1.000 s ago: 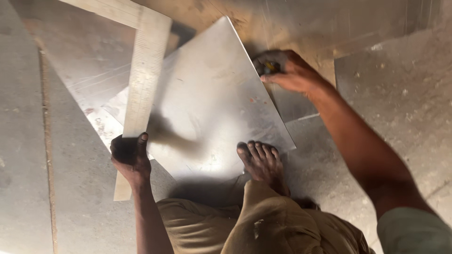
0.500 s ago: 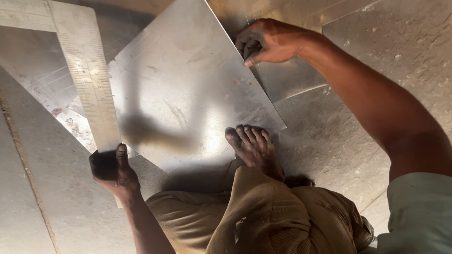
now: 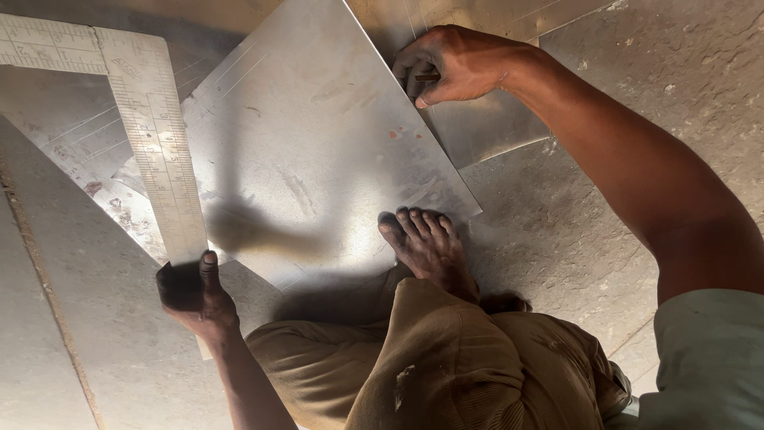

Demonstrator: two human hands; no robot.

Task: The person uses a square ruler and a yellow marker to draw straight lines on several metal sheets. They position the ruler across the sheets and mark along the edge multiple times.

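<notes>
You are crouched over a rough grey concrete floor (image 3: 605, 183) that is dusty and pitted, with flat pieces of metal spread across it. The landmark here is the square sheet of dull silver metal (image 3: 318, 151), lying flat and turned so that one corner points toward your body. More grey sheet metal (image 3: 72, 131) shows beneath it on the left, and another piece pokes out under its upper right edge.

Your bare foot (image 3: 426, 243) presses down on the sheet's lower right part, toes spread, close to the right-hand corner. Your knee in brown trousers (image 3: 430, 366) rises just below the sheet.

Your right hand (image 3: 454, 64) rests at the sheet's upper right edge, fingers curled shut around a small dark tool (image 3: 426, 77), its tip against the metal. What kind of tool it is cannot be made out.

Your left hand (image 3: 191, 291) sits just off the sheet's lower left edge, closed tightly around the lower end of a large pale L-shaped steel square with ruler markings (image 3: 155, 151). The long arm of that square runs up along the left side of the sheet, overlapping its left corner, and the short arm turns off to the left at the top, well clear of the sheet.
</notes>
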